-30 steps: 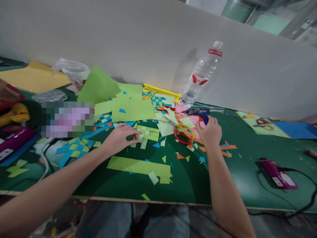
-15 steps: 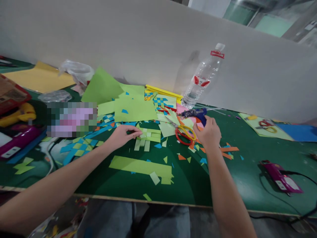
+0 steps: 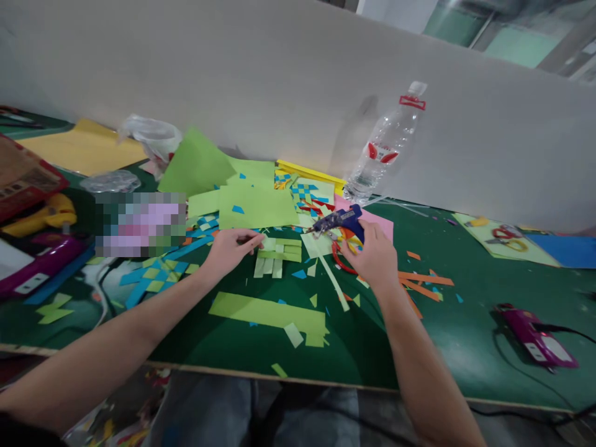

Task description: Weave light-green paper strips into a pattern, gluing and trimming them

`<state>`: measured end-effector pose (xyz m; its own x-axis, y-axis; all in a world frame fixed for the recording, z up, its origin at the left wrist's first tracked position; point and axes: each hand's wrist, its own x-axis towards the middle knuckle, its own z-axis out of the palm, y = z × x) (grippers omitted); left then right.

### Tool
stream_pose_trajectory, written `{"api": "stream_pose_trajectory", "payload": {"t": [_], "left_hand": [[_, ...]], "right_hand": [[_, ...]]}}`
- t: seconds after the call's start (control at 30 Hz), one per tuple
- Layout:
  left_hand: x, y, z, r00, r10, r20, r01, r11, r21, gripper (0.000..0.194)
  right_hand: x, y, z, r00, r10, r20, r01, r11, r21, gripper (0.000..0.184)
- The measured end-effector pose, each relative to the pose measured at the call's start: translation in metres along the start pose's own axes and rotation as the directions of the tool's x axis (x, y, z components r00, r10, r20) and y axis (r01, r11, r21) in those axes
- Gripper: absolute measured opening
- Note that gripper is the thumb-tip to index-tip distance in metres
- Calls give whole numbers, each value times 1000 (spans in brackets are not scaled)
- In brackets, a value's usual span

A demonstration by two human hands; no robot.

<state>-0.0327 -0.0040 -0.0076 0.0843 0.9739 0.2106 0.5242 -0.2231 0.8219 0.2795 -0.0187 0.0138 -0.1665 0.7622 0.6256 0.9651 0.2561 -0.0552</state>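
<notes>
Blue glue gun (image 3: 339, 218) is clamped in my right grip (image 3: 375, 254), its handle partly hidden; red-handled scissors (image 3: 343, 267) beneath are mostly covered. My left grip (image 3: 231, 250) is at the woven green paper (image 3: 279, 253) on the surface (image 3: 447, 335); I can't tell whether it pinches or merely touches.

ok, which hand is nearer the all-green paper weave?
Left. The left hand is at the upper left of the all-green paper weave; the right hand is off to its right, holding a glue gun.
</notes>
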Motion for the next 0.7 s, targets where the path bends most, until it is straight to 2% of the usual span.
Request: {"api": "stream_pose_trajectory", "payload": {"t": [0.13, 0.23, 0.33, 0.57, 0.7], "left_hand": [[1, 1, 1, 999, -52, -4, 52, 998, -32, 32], [1, -1, 2, 997, -67, 23, 69, 995, -72, 31], [0, -2, 2, 997, -44, 56, 50, 993, -104, 30], [-2, 3, 0, 996, 37, 85, -34, 999, -38, 32], [-2, 3, -1, 996, 21, 85, -19, 999, -27, 34]], "right_hand": [[-4, -16, 1, 996, -82, 22, 81, 996, 22, 48], [-7, -25, 3, 995, -85, 54, 85, 996, 11, 48], [-10, -32, 7, 991, -82, 103, 83, 997, -1, 48], [-14, -41, 15, 981, -130, 144, 132, 991, -2, 48], [-16, -45, 17, 973, -155, 168, 161, 987, -24, 48]]}}
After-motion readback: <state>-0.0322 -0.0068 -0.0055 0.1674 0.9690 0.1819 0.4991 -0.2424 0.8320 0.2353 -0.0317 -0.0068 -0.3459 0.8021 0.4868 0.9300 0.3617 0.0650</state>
